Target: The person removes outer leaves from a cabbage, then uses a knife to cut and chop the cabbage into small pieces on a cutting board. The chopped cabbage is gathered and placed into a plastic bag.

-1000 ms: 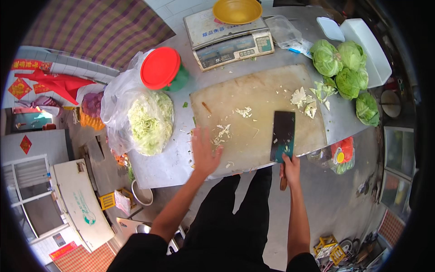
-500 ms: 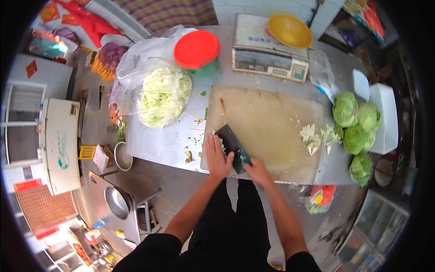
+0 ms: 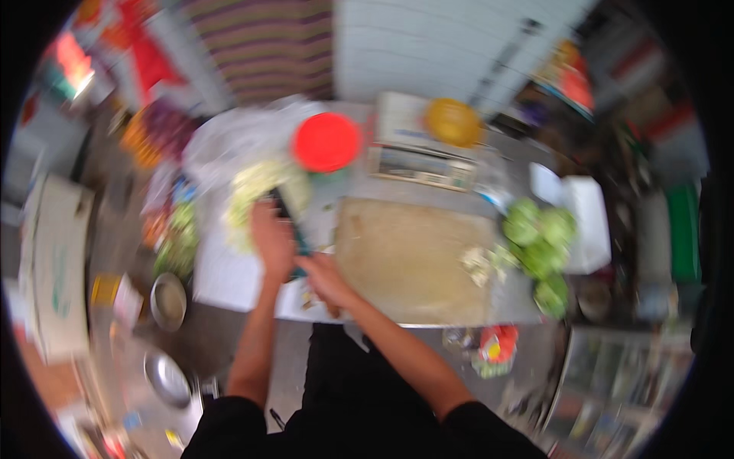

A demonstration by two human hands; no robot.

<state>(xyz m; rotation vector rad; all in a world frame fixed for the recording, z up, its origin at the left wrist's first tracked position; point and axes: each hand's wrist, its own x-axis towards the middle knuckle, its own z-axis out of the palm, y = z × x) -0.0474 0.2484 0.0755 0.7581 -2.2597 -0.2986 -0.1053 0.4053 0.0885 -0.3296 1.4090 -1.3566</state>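
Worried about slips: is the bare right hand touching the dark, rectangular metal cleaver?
Touching: head view shows the right hand gripping the cleaver by its handle.

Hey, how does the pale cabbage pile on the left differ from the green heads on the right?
The shredded pile is a loose heap, whereas the cabbage heads are whole and rounded. The shredded pile looks pale yellow-green; the cabbage heads are a stronger green. The left hand and cleaver are at the shredded pile, while the cabbage heads sit untouched right of the cutting board. Both are on the same table.
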